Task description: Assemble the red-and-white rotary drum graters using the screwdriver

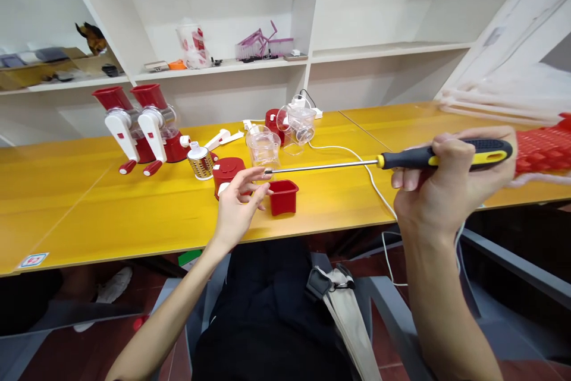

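Note:
My right hand (439, 185) is wrapped round the black and yellow handle of a screwdriver (404, 158), held level above the table. Its long metal shaft points left, and the tip ends beside the index finger of my left hand (241, 205). The left thumb and index finger are apart; whether something small sits at the tip is too fine to see. Just behind my left fingers stands a red base (229, 168). To their right is a red hopper (284, 198), and beyond it a clear plastic housing (264, 146).
Two assembled red and white rotary graters (154, 125) stand at the left. A grating drum (200, 161) and white crank parts (225, 137) lie nearby. Further back are another clear housing (300, 122) and a red base (275, 122). A white cable (372, 182) crosses the table (111, 214). Shelves rise behind.

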{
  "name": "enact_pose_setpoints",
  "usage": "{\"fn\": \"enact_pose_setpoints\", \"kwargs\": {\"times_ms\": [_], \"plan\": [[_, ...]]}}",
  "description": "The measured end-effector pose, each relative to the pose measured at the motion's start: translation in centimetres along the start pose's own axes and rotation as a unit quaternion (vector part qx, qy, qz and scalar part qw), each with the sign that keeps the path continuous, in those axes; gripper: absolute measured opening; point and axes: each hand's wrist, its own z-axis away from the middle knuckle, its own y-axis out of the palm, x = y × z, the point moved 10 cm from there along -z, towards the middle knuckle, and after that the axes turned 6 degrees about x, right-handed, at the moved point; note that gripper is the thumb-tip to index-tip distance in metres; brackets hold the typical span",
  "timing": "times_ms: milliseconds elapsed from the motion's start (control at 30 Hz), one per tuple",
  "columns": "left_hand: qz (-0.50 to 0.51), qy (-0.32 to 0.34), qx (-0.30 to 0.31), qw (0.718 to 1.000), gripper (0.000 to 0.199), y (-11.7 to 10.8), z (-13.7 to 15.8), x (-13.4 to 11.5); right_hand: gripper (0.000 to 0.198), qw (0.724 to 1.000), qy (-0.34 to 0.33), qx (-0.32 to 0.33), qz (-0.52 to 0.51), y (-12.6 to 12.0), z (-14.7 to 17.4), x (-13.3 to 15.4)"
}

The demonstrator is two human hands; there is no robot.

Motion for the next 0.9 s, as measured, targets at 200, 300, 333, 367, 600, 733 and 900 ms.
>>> {"fn": "enact_pose_setpoints", "kwargs": {"times_ms": [200, 300, 333, 367, 600, 733, 900], "plan": [[-0.004, 0.013, -0.037, 0.999, 0.037, -0.4, 0.3, -0.3, 0.021, 1.000, 0.009, 0.004, -0.005, 0.3, 0.0, 0.1], [-0.015, 0.019, -0.054, 0.998, 0.033, -0.6, 0.4, -0.3, 0.021, 1.000, 0.011, 0.004, -0.002, 0.4, 0.1, 0.2], [-0.017, 0.020, -0.060, 0.998, 0.032, -0.7, 0.4, -0.3, 0.021, 1.000, 0.013, 0.002, -0.005, 0.4, 0.1, 0.1], [-0.018, 0.021, -0.066, 0.997, 0.031, -0.8, 0.4, -0.2, 0.021, 1.000, 0.014, 0.001, -0.008, 0.3, 0.2, 0.0], [0.025, 0.031, -0.070, 0.997, 0.026, -1.0, 0.2, -0.4, 0.018, 0.999, -0.008, 0.003, -0.040, 0.1, -0.4, -0.6], [0.018, 0.048, -0.057, 0.997, 0.025, -1.1, 0.1, -0.6, 0.018, 0.999, -0.010, 0.006, -0.033, -0.2, -0.6, -0.6], [0.013, 0.061, -0.020, 0.998, 0.027, -1.0, -0.3, -0.6, 0.020, 1.000, 0.007, 0.012, 0.018, 0.0, 0.1, 0.0]]}}
